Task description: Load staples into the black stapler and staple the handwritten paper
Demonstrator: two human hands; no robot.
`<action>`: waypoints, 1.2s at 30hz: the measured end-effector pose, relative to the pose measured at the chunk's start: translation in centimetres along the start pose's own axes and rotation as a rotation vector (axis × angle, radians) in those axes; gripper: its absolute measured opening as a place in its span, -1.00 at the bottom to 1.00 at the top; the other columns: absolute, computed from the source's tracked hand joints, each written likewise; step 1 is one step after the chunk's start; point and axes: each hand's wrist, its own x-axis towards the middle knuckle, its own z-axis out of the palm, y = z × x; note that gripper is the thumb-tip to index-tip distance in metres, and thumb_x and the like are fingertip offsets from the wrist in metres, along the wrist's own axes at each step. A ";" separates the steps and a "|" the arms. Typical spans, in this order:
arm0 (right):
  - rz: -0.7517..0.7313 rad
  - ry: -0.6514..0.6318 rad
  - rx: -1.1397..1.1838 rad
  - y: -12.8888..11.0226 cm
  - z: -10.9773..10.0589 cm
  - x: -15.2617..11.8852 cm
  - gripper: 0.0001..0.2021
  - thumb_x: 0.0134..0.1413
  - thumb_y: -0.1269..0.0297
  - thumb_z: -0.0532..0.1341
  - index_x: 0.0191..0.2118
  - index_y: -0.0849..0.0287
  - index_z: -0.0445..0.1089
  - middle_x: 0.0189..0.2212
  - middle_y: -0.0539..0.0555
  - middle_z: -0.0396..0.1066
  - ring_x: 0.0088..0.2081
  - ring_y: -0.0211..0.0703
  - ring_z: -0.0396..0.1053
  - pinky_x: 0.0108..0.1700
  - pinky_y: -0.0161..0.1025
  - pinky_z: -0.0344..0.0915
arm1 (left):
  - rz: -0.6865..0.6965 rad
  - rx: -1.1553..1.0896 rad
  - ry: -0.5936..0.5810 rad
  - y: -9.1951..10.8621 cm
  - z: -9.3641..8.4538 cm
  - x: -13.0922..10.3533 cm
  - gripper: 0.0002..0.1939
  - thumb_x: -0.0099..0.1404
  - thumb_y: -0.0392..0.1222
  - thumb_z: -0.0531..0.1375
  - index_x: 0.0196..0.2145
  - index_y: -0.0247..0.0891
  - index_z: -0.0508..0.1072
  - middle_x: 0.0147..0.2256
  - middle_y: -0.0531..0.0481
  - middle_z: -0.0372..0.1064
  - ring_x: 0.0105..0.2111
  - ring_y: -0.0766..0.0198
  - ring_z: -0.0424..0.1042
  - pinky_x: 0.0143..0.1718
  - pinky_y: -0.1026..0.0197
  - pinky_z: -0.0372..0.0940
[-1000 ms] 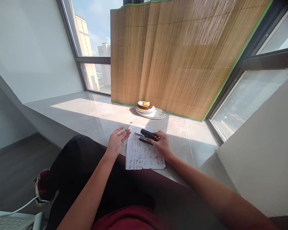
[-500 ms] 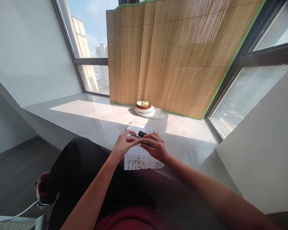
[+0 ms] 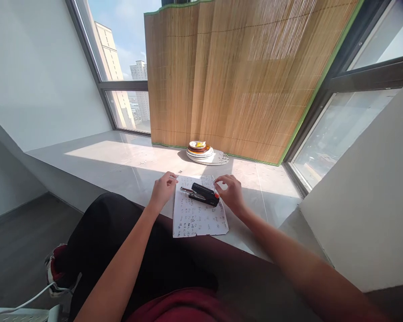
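Note:
A black stapler lies on a handwritten sheet of paper. Its metal staple tray sticks out at the left end, and a red part shows at the right end. At the upper left edge of the paper is my left hand, its fingers pinched together. My right hand pinches thumb and forefinger by the upper right edge, just beyond the stapler. Whatever small thing either pinch holds is too small to tell. Neither hand grips the stapler.
A stack of plates stands at the back of the pale sill. Behind it hangs a bamboo blind over the window. My dark-clothed knee is against the sill's front at left. Below left, a white cable runs near the floor.
Both hands have let go of the stapler and moved apart, left hand leftward and right hand rightward. The stapler now rests on the paper in full view.

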 end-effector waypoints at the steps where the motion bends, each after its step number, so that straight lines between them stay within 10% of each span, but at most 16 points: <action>1: 0.083 -0.054 -0.086 1.1 -0.1 0.2 -0.91 0.18 0.38 0.29 -0.31 0.10 0.56 -0.28 0.09 0.60 -0.21 0.03 0.45 -0.10 -0.06 0.32 | 0.001 0.114 -0.007 -1.4 0.0 1.4 -0.91 0.39 -0.18 0.18 -0.22 -0.17 0.51 -0.24 -0.09 0.63 -0.19 0.05 0.59 -0.09 0.05 0.44; 9: 0.313 -0.389 -0.318 5.6 0.6 1.0 -0.76 0.24 0.31 0.24 -0.06 0.14 0.62 0.05 0.25 0.52 0.11 0.21 0.39 0.05 -0.01 0.33 | 0.158 0.314 -0.211 -7.0 2.1 8.1 -0.66 0.40 -0.27 0.07 0.03 -0.22 0.53 0.17 -0.16 0.47 0.17 0.04 0.42 0.24 0.00 0.29; 13: 0.303 -0.342 -0.262 6.6 1.5 1.0 -0.46 0.21 0.37 0.23 0.30 0.07 0.40 0.31 0.22 0.36 0.24 0.28 0.31 0.13 0.10 0.33 | 0.256 0.373 -0.334 -7.5 2.7 8.4 -0.57 0.45 -0.25 0.02 0.18 -0.17 0.48 0.35 -0.12 0.30 0.36 0.06 0.25 0.37 -0.02 0.14; 16: 0.355 -0.244 -0.220 7.3 1.9 0.8 -0.52 0.17 0.48 0.15 0.18 0.12 0.48 0.16 0.20 0.50 0.13 0.15 0.41 0.12 0.02 0.34 | 0.260 0.407 -0.365 -7.6 2.7 8.2 -0.59 0.47 -0.24 0.00 0.14 -0.15 0.51 0.28 -0.11 0.40 0.31 0.05 0.31 0.33 -0.01 0.17; 26: 0.211 -0.044 0.134 3.0 1.2 0.6 -0.77 0.30 0.17 0.17 -0.34 0.10 0.51 -0.31 0.09 0.52 -0.28 -0.05 0.44 -0.11 -0.09 0.36 | 0.151 0.323 -0.202 -5.6 0.6 5.6 -0.85 0.40 -0.23 0.12 -0.26 -0.16 0.51 -0.21 -0.10 0.54 -0.16 0.04 0.49 -0.09 0.06 0.35; 32: -0.073 -0.295 0.260 -1.6 1.2 -0.8 -0.73 0.36 0.05 0.24 0.05 0.04 0.47 -0.10 0.12 0.48 -0.05 0.01 0.44 0.03 -0.06 0.37 | -0.068 -0.411 0.150 -4.1 0.9 1.8 -0.64 0.38 0.13 0.24 -0.26 -0.24 0.59 -0.31 -0.07 0.54 -0.33 0.17 0.51 -0.15 0.07 0.45; 36: -0.117 -0.346 0.215 -2.0 1.9 -1.3 -0.62 0.28 0.18 0.33 0.16 0.03 0.38 -0.04 0.14 0.45 -0.01 0.05 0.43 0.07 -0.03 0.38 | -0.152 -0.625 0.132 -3.3 1.4 0.1 -0.50 0.12 0.21 0.46 -0.19 -0.29 0.64 -0.30 -0.11 0.57 -0.30 0.16 0.54 -0.09 0.02 0.49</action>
